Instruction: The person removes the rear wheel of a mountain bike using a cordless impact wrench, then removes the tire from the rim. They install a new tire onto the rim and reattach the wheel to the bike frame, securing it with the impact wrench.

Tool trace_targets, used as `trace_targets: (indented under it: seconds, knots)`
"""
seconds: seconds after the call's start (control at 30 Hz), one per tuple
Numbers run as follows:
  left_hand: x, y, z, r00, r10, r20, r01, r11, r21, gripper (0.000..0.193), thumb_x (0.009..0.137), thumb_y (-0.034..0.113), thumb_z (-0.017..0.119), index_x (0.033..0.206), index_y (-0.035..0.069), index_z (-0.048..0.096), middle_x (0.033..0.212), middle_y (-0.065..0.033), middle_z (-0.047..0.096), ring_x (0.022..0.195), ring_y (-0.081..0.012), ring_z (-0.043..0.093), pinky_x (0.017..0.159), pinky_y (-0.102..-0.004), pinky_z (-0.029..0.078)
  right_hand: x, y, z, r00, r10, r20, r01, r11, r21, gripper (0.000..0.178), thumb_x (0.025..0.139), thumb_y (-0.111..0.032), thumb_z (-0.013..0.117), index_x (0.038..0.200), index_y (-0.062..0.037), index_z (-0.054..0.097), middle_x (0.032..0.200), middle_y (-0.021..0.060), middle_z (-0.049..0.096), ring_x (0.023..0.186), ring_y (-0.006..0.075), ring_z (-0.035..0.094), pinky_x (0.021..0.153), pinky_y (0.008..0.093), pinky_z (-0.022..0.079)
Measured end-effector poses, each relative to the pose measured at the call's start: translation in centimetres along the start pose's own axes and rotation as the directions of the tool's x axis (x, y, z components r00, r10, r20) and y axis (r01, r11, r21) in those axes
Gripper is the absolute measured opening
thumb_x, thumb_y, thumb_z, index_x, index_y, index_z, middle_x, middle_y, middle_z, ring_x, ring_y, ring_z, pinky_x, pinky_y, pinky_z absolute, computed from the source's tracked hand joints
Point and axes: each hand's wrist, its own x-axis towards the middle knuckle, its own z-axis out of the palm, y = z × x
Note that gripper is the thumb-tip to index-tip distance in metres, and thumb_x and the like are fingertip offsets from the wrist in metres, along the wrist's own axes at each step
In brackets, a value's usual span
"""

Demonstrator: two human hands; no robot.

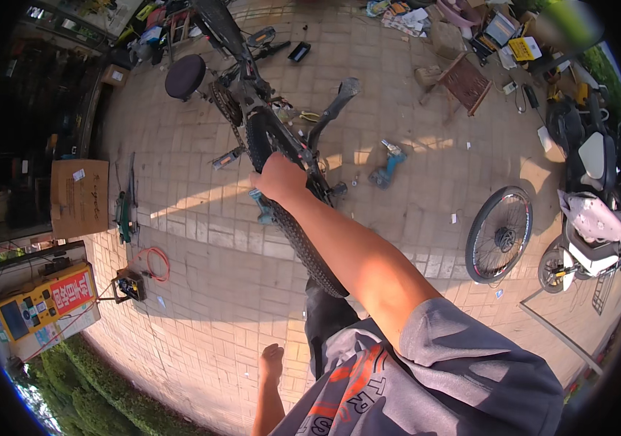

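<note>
A dark bicycle (pixel 252 94) stands in front of me, the knobby tyre (pixel 299 243) of its near wheel reaching back toward my legs. Across the top of that wheel lies my right hand (pixel 281 176), closed round the tyre; its fingertips are partly hidden. My left hand (pixel 272 361) hangs low at my side, away from the bicycle, fingers curled with nothing seen in them. A chain and a pedal (pixel 225 158) show left of the wheel. On the paving to its right lies a teal cordless power tool (pixel 387 166); another teal tool (pixel 261 207) is partly hidden behind the wheel.
A loose bicycle wheel (pixel 499 234) rests on the right, near a parked white scooter (pixel 594 254). A round stool (pixel 185 76) and a folding stool (pixel 464 84) stand farther off. Left are a cardboard box (pixel 79 198), a green pump-like tool (pixel 124 218) and a red hose (pixel 154 263).
</note>
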Motion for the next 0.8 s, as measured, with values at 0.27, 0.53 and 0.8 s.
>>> trace_targets:
  seconds: [0.27, 0.53, 0.8]
  knots:
    - [-1.8, -2.2, -0.2, 0.997, -0.057, 0.043, 0.055, 0.998, 0.036, 0.039, 0.085, 0.019, 0.064, 0.117, -0.003, 0.062, 0.111, -0.0174, 0.067, 0.105, -0.0236, 0.063, 0.089, -0.0330, 0.049, -19.0, 16.6, 8.1, 0.772, -0.525, -0.358, 0.524, 0.845, -0.109, 0.063, 0.076, -0.040, 0.075, 0.117, -0.0006, 0.049, 0.105, 0.0161, 0.057, 0.099, 0.0308, 0.056, 0.083, 0.0426, 0.041]
    - [1.9, 2.5, -0.9, 0.985, 0.075, 0.155, -0.083, 0.995, 0.051, 0.041, 0.087, 0.024, 0.062, 0.121, -0.001, 0.061, 0.114, -0.0173, 0.066, 0.108, -0.0243, 0.062, 0.092, -0.0333, 0.047, -29.8, 31.4, 6.0, 0.946, 0.230, 0.229, -0.105, 0.884, -0.456, 0.056, 0.080, -0.052, 0.062, 0.115, -0.0081, 0.062, 0.113, 0.0121, 0.064, 0.110, 0.0301, 0.057, 0.091, 0.0544, 0.040]
    - [3.1, -3.4, -3.5, 0.972, 0.165, 0.167, -0.177, 0.983, 0.058, 0.043, 0.086, 0.026, 0.062, 0.119, 0.000, 0.063, 0.114, -0.0182, 0.067, 0.109, -0.0257, 0.062, 0.093, -0.0338, 0.047, -35.7, 39.2, 1.6, 0.900, 0.403, 0.165, -0.322, 0.870, -0.373, 0.063, 0.081, -0.054, 0.062, 0.121, -0.0055, 0.059, 0.118, 0.0159, 0.063, 0.113, 0.0318, 0.059, 0.092, 0.0506, 0.045]
